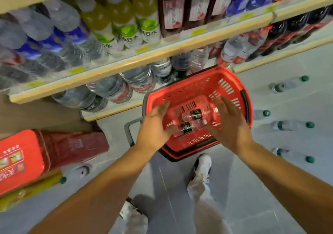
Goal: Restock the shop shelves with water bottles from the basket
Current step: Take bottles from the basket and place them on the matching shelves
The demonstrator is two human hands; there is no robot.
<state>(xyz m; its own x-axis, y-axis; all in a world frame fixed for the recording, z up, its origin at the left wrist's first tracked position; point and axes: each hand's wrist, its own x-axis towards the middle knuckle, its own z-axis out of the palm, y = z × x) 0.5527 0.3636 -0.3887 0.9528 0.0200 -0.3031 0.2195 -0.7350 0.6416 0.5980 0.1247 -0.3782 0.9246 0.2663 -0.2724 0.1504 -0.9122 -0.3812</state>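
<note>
Both arms reach forward and down over the red basket (232, 82), which sits on the floor just beyond the person's feet. The left hand (155, 124) hangs over the basket's left side with fingers straight and spread, gripping nothing. The right hand (228, 124) mirrors it over the right side, fingers also extended and loose, with nothing in its grasp. Between the two hands, on the basket's floor, lie the last clear water bottles (191, 122) with dark labels; it looks like two, though motion blur makes the count uncertain. Neither hand touches them yet, as far as the view shows.

So the basket is nearly emptied, and these bottles are what is left to move from it. To the right of the right hand, several green-capped bottles (288, 86) lie loose on the floor, well apart from the basket; whether they belong to the job cannot be told. To the left of the left hand sits a red carton (23, 158).

Beyond the hands, the lower shelf (111, 111) already holds a row of large water bottles, and the shelf above (126, 66) is packed with clear and green-labelled drinks, suggesting most restocking is done.
</note>
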